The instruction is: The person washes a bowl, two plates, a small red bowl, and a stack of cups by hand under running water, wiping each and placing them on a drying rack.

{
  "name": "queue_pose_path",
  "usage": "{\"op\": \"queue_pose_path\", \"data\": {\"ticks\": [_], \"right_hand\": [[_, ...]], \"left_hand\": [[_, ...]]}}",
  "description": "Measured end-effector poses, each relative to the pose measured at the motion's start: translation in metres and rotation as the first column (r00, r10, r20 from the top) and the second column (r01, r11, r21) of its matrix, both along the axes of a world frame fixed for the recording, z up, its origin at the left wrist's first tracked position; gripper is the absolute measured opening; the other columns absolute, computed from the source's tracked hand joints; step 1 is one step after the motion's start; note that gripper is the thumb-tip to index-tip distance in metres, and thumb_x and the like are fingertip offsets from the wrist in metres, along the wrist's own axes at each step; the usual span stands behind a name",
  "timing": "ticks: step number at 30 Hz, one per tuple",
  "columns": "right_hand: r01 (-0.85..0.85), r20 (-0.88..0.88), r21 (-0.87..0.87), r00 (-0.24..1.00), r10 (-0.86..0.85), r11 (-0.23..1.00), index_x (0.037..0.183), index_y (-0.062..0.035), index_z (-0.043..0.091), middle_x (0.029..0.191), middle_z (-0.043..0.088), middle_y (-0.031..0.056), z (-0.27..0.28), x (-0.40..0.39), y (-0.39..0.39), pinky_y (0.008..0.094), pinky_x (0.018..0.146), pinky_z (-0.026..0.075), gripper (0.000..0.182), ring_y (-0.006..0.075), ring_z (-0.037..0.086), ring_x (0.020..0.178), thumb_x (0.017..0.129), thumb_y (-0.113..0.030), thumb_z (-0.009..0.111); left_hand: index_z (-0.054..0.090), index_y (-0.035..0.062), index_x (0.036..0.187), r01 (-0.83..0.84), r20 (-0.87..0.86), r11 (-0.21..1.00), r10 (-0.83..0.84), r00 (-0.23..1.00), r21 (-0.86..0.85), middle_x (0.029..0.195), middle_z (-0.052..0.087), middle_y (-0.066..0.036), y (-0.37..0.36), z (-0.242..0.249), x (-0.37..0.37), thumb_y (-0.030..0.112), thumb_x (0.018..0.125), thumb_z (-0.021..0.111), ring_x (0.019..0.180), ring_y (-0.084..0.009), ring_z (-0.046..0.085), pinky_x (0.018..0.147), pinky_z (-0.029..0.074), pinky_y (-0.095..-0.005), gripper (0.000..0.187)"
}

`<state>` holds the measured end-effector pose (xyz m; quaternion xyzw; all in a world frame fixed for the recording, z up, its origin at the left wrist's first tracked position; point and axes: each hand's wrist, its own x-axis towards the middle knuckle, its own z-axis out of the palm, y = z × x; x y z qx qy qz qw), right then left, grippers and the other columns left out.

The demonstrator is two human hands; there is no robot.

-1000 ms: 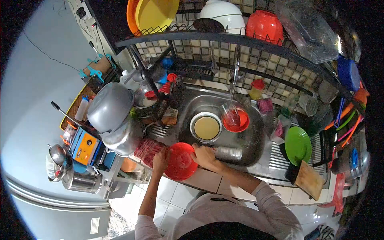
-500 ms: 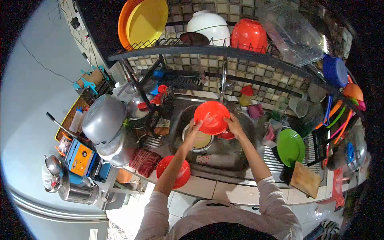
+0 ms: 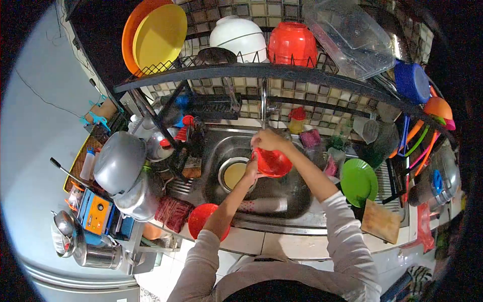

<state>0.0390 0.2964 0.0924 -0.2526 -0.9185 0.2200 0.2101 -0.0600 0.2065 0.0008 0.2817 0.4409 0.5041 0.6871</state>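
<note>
In the head view a red bowl is tilted above the sink. My left hand grips its left side, thumb at the edge and fingers underneath. My right hand is bent over the bowl's upper left edge, below the faucet. Its fingers are curled in; whatever they hold, if anything, is hidden. Just left of the bowl, a round metal pot with yellowish contents sits in the sink. A pale cylindrical item with red dots lies near the sink's front.
Another red bowl stands at the counter's front edge beside a dark red cloth. On the right are a green plate and a wooden board. A dish rack crosses above. Large metal pots stand left.
My right hand has moved from the bowl's right side to its upper left edge. The bowl has tilted and shifted slightly down. The whole view has shifted a little.
</note>
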Motion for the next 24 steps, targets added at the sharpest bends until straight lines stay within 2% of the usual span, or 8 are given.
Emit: {"op": "queue_pose_path", "data": {"ticks": [4,6,9,15,17,20,22,24], "right_hand": [[0.15,0.742,0.01,0.661,-0.108,0.989,0.068,-0.0031,0.062,0.073,0.06,0.017,0.054,-0.014,-0.013,0.0384,0.059,0.046,0.018,0.0284,0.059,0.068,0.055,-0.014,0.056],[0.178,0.682,-0.214,0.731,0.016,0.96,0.072,-0.0005,0.062,0.073,0.06,0.0184,0.042,-0.018,-0.001,0.0379,0.057,0.047,0.022,0.0275,0.059,0.069,0.055,-0.014,0.057],[0.149,0.539,0.183,0.811,-0.226,0.972,0.073,0.0033,0.061,0.075,0.06,0.0187,0.022,-0.019,0.006,0.0371,0.057,0.047,0.022,0.0265,0.06,0.069,0.058,-0.011,0.055],[0.211,0.626,-0.228,0.78,-0.023,0.95,0.072,0.0031,0.06,0.081,0.059,0.0198,0.03,-0.012,0.007,0.0378,0.06,0.048,0.021,0.0286,0.059,0.073,0.061,-0.013,0.052],[0.084,0.561,0.066,0.821,-0.107,0.994,0.073,0.0038,0.06,0.081,0.059,0.0191,0.024,-0.008,0.012,0.0382,0.061,0.048,0.024,0.0288,0.059,0.073,0.062,-0.016,0.054],[0.15,0.537,-0.126,0.841,-0.059,0.981,0.085,0.0017,0.059,0.087,0.059,0.0181,0.013,0.009,0.023,0.0375,0.066,0.047,0.031,0.0272,0.058,0.078,0.064,-0.021,0.056],[0.16,0.438,-0.059,0.891,-0.118,0.985,0.096,-0.0016,0.055,0.096,0.056,0.0176,-0.021,0.03,0.02,0.0358,0.075,0.043,0.037,0.0265,0.054,0.087,0.067,-0.024,0.057],[0.181,0.332,0.007,0.927,-0.173,0.983,0.107,-0.0048,0.05,0.104,0.053,0.0171,-0.033,0.043,0.014,0.0341,0.083,0.038,0.044,0.0257,0.05,0.097,0.069,-0.027,0.058]], "left_hand": [[0.033,0.0092,0.118,-0.128,-0.204,0.988,0.108,0.973,-0.091,0.112,0.046,-0.013,0.0,0.02,-0.005,0.052,0.077,0.041,0.096,-0.031,0.05,0.067,0.048,-0.0499,0.059],[0.033,0.0086,0.118,-0.129,-0.252,0.987,0.101,0.962,-0.098,0.112,0.046,-0.014,0.004,0.014,-0.013,0.052,0.078,0.041,0.095,-0.0313,0.051,0.065,0.048,-0.0502,0.06],[0.034,0.0074,0.118,-0.069,-0.283,0.992,0.035,0.959,-0.109,0.112,0.045,-0.014,0.008,0.004,-0.023,0.052,0.078,0.04,0.094,-0.0316,0.051,0.063,0.048,-0.0504,0.06],[0.037,0.0061,0.115,-0.06,-0.291,0.995,0.033,0.956,-0.085,0.107,0.048,-0.015,0.004,0.002,-0.032,0.05,0.079,0.04,0.09,-0.0309,0.053,0.061,0.05,-0.0488,0.056],[0.041,0.0056,0.112,-0.037,-0.267,0.999,0.028,0.963,-0.029,0.102,0.051,-0.014,0.012,-0.01,-0.038,0.048,0.079,0.04,0.087,-0.0298,0.055,0.061,0.05,-0.0479,0.054],[0.049,0.0049,0.104,0.061,-0.484,0.998,-0.063,0.873,-0.021,0.088,0.056,-0.012,0.021,-0.006,-0.051,0.046,0.08,0.042,0.077,-0.025,0.058,0.058,0.051,-0.0403,0.048],[0.054,0.004,0.096,0.177,-0.865,0.98,-0.011,0.501,0.09,0.077,0.058,-0.01,0.016,0.018,-0.051,0.038,0.08,0.046,0.068,-0.0212,0.058,0.056,0.05,-0.0329,0.038],[0.053,0.0039,0.096,0.174,-0.675,0.967,-0.001,0.737,0.188,0.08,0.058,-0.009,0.023,0.0,-0.049,0.031,0.081,0.048,0.067,-0.0207,0.058,0.056,0.049,-0.031,0.032]]}}
